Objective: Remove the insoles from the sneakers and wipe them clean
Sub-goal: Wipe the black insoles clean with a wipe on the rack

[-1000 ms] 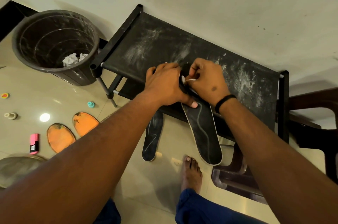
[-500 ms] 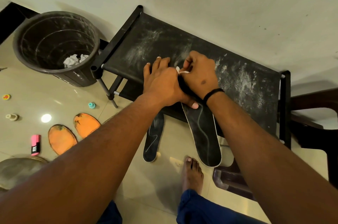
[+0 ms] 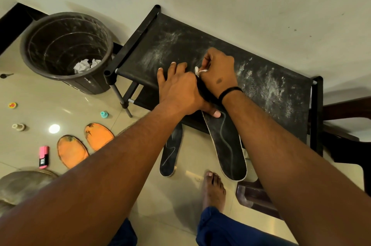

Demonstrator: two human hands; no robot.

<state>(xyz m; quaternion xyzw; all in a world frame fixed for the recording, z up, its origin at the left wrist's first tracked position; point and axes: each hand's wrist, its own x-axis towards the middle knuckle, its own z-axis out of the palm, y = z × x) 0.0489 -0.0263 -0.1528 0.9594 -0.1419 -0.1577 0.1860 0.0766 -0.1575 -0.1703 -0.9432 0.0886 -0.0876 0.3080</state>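
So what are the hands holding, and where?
The left hand presses the black insole's top end onto the rack; the right hand pinches a white wipe.

black insole [image 3: 227, 145] | orange insoles [image 3: 84, 145] | white wipe [image 3: 199, 71] | pink marker [image 3: 43, 157]

bare forearms, a black wristband [image 3: 230, 91] on the right wrist, blue trousers [image 3: 216, 227], bare foot [image 3: 213, 189].
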